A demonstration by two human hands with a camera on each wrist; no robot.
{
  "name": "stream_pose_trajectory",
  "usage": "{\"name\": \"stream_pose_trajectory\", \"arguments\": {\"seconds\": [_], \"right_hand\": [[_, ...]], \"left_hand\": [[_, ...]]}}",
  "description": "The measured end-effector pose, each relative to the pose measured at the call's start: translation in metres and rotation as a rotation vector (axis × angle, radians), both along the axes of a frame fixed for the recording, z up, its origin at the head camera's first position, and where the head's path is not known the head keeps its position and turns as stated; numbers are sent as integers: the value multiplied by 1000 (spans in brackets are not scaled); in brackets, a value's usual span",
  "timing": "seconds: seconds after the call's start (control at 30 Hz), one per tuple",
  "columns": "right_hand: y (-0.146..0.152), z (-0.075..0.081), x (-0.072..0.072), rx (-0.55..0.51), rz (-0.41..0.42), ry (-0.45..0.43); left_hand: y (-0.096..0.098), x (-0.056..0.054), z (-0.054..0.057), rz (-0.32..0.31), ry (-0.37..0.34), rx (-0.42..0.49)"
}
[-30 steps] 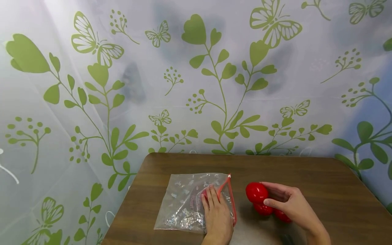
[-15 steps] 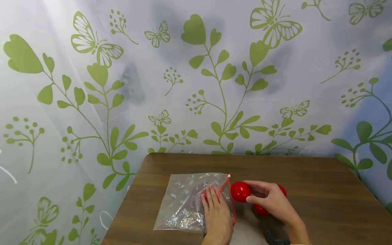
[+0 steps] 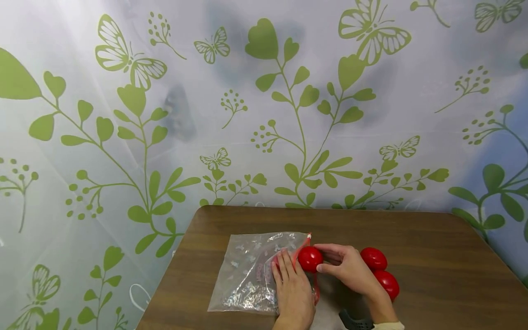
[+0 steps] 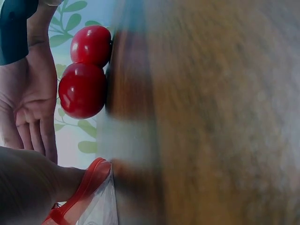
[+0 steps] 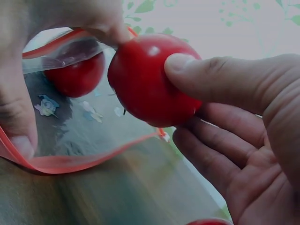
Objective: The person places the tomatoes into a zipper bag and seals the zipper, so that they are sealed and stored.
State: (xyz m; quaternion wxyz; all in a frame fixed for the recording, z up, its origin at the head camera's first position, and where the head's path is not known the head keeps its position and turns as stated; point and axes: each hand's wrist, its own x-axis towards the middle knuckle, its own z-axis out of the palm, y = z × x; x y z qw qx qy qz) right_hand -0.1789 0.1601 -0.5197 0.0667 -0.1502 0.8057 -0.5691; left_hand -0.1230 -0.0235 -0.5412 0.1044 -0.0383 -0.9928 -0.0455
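My right hand (image 3: 348,270) pinches a glossy red tomato (image 3: 310,259) at the mouth of a clear zip bag (image 3: 243,279). The right wrist view has the thumb on top of this tomato (image 5: 154,77) and fingers beneath it. My left hand (image 3: 290,293) lies over the bag with straight fingers. Its thumb (image 5: 22,146) and fingers stand apart at the bag's two red-edged lips, and the mouth gapes. Another tomato (image 5: 77,75) is inside the bag, partly covered by its film. To the right of my right hand sit two more tomatoes (image 3: 373,258) on the table.
The brown wooden table (image 3: 445,256) has its far edge close to a pale curtain (image 3: 231,174) printed with green leaves and butterflies. A dark strap (image 3: 354,321) is at my right wrist. Small pale flower prints (image 5: 47,105) dot the bag.
My right hand has carried the tomato leftward from beside the other two to the bag's mouth. My left hand has stayed on the bag.
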Motion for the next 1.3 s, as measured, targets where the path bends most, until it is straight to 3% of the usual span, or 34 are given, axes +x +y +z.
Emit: {"name": "stream_pose_trajectory", "arguments": {"seconds": [0.37, 0.7, 1.13, 1.3], "right_hand": [[-16, -2, -4, 60, 9, 45], [-26, -4, -6, 111, 30, 64], [-43, -8, -1, 183, 114, 139], [-51, -10, -2, 197, 135, 171]], "left_hand": [[2, 2, -2, 12, 19, 39], [6, 7, -5, 11, 59, -57], [8, 10, -9, 25, 70, 44], [10, 11, -12, 41, 119, 4]]}}
